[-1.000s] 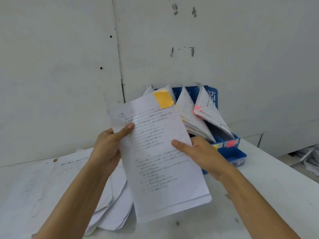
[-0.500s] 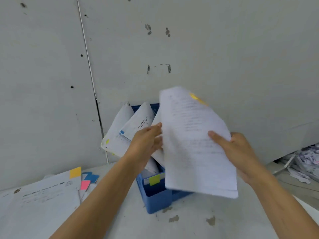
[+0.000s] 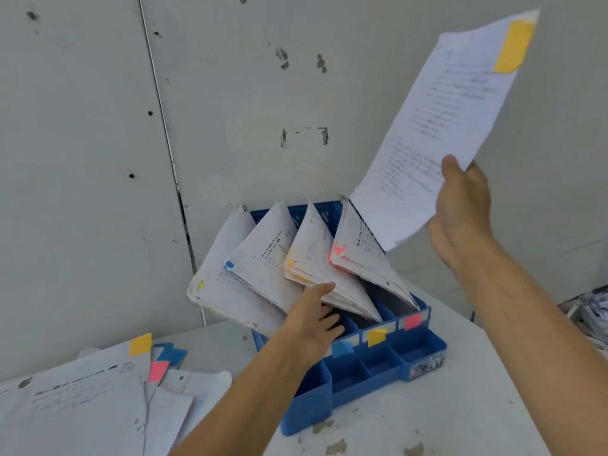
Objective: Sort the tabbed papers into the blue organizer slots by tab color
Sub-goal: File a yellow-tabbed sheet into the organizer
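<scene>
My right hand (image 3: 460, 205) holds a printed sheet with an orange-yellow tab (image 3: 437, 126) high at the upper right, pinched at its lower edge. The blue organizer (image 3: 362, 373) stands on the table against the wall, its slots marked by blue, yellow and pink labels on the front. Several bundles of papers (image 3: 296, 268) lean out of the slots to the left. My left hand (image 3: 312, 317) reaches into the organizer with straight fingers, touching the underside of the yellow-tabbed bundle.
A loose pile of tabbed papers (image 3: 88, 399) lies on the white table (image 3: 427, 416) at the left, showing yellow, blue and pink tabs. A grey panelled wall (image 3: 98, 159) rises right behind. More crumpled paper (image 3: 592, 311) lies off the table's right edge.
My right hand has lifted the yellow-tabbed sheet up and to the right, away from the organizer. My left hand let go of the sheet and dropped to the bundles in the slots.
</scene>
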